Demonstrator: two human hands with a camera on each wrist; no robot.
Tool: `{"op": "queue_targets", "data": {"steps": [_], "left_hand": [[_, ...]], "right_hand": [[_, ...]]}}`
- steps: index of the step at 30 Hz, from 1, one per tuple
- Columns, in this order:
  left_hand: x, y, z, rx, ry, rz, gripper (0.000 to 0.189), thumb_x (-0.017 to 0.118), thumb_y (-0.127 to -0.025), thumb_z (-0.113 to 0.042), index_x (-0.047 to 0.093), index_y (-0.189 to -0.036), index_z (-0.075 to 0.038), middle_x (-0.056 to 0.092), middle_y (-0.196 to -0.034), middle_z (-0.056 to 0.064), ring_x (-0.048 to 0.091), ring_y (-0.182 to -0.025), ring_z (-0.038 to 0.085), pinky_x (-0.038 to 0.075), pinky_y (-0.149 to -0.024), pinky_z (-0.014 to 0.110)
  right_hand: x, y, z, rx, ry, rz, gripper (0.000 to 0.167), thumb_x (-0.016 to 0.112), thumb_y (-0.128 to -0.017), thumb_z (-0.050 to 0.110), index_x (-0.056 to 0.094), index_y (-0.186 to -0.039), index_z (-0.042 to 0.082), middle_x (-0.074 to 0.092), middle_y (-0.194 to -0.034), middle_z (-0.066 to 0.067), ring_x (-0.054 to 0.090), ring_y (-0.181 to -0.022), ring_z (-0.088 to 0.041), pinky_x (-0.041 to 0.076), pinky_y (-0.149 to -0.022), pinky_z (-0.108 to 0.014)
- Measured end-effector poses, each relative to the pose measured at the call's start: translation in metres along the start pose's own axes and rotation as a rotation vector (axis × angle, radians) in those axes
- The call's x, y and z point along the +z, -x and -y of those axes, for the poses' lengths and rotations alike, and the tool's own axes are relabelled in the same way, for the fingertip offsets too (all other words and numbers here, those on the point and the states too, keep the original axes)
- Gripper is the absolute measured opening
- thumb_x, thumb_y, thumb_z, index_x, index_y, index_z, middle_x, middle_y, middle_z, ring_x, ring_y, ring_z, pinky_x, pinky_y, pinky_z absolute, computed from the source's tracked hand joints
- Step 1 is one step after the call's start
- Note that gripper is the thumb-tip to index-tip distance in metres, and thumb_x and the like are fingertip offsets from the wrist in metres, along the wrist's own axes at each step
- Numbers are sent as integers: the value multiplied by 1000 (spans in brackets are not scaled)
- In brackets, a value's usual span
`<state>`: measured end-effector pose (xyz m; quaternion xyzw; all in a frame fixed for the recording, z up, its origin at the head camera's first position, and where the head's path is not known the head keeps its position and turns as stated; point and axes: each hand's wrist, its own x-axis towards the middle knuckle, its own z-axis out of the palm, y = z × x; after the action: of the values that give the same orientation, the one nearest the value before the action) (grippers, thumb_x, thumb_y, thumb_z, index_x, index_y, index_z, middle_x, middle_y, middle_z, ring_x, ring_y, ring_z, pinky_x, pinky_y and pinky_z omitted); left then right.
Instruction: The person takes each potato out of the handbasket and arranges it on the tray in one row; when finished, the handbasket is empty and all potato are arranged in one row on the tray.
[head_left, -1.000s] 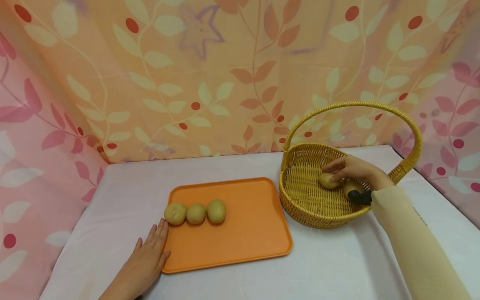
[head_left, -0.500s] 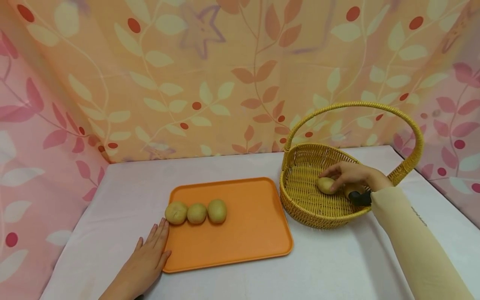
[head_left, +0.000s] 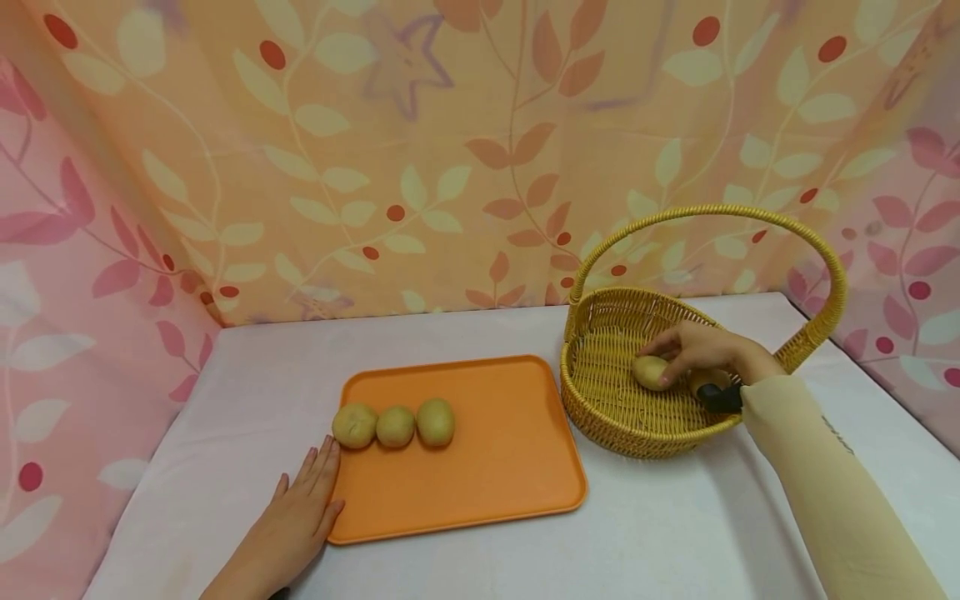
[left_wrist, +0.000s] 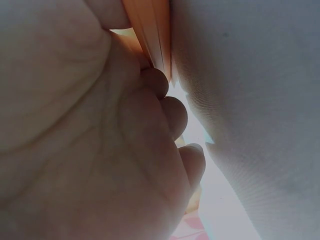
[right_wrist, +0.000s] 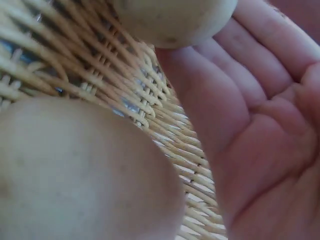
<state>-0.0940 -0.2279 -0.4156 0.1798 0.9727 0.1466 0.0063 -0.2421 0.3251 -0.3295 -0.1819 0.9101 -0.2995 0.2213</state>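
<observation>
My right hand (head_left: 697, 348) reaches into a yellow wicker basket (head_left: 600, 421) and grips a potato (head_left: 649, 372) between thumb and fingers. In the right wrist view this potato (right_wrist: 175, 20) lies at the fingertips. A second potato (right_wrist: 85, 175) fills the lower left there; in the head view it is partly hidden beneath the wrist. My left hand (head_left: 296, 517) lies with straight fingers along the left rim of an orange tray (head_left: 487, 467), touching it. Three potatoes stand in a touching row on the tray: left (head_left: 355, 426), middle (head_left: 395, 427) and right (head_left: 436, 422).
The basket's tall arched handle (head_left: 712, 211) rises over the right forearm. A white cloth (head_left: 450, 558) covers the table. Patterned curtains (head_left: 480, 150) hang behind and at both sides. The basket stands close to the tray's right edge.
My right hand's thumb and fingers have closed around the potato, which has shifted slightly left in the basket. The left hand stays at the tray's rim.
</observation>
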Motion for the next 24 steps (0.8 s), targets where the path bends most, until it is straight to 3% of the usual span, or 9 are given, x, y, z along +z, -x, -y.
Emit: {"op": "queue_targets", "data": {"steps": [5, 11, 16, 20, 24], "left_hand": [[-1, 5, 1, -12, 11, -9, 64, 59, -93, -18, 29, -143, 10, 26, -149, 24, 27, -134, 44, 24, -98, 69], [-4, 7, 1, -21, 25, -25, 63, 58, -93, -17, 29, -144, 8, 27, -150, 21, 27, -135, 41, 23, -100, 67], [-5, 4, -1, -20, 35, -14, 63, 57, -94, -19, 28, -145, 7, 25, -151, 20, 25, -136, 40, 21, -102, 66], [-6, 2, -2, -16, 26, -20, 64, 57, -95, -20, 28, -145, 6, 25, -151, 19, 25, -137, 39, 21, -102, 65], [-7, 4, -2, -29, 25, -17, 63, 57, -95, -20, 28, -145, 6, 24, -152, 18, 25, -137, 38, 22, -103, 64]], "right_hand": [[4, -6, 13, -36, -12, -12, 58, 80, -74, 19, 59, -122, -7, 63, -119, -19, 56, -113, -35, 45, -94, -45], [7, 0, 45, -46, 11, -107, 60, 82, -72, 25, 62, -122, -2, 63, -118, -17, 56, -114, -34, 46, -93, -44], [9, 17, 71, -37, 40, -214, 57, 80, -75, 29, 63, -123, 4, 64, -117, -13, 61, -104, -19, 51, -82, -28], [16, 28, 87, -67, -49, -272, 55, 79, -77, 26, 62, -125, 5, 66, -116, -9, 61, -97, -4, 49, -76, -18], [26, 30, 99, -141, -152, -302, 54, 77, -79, 17, 58, -127, 1, 67, -114, -4, 61, -100, -1, 49, -78, -16]]}}
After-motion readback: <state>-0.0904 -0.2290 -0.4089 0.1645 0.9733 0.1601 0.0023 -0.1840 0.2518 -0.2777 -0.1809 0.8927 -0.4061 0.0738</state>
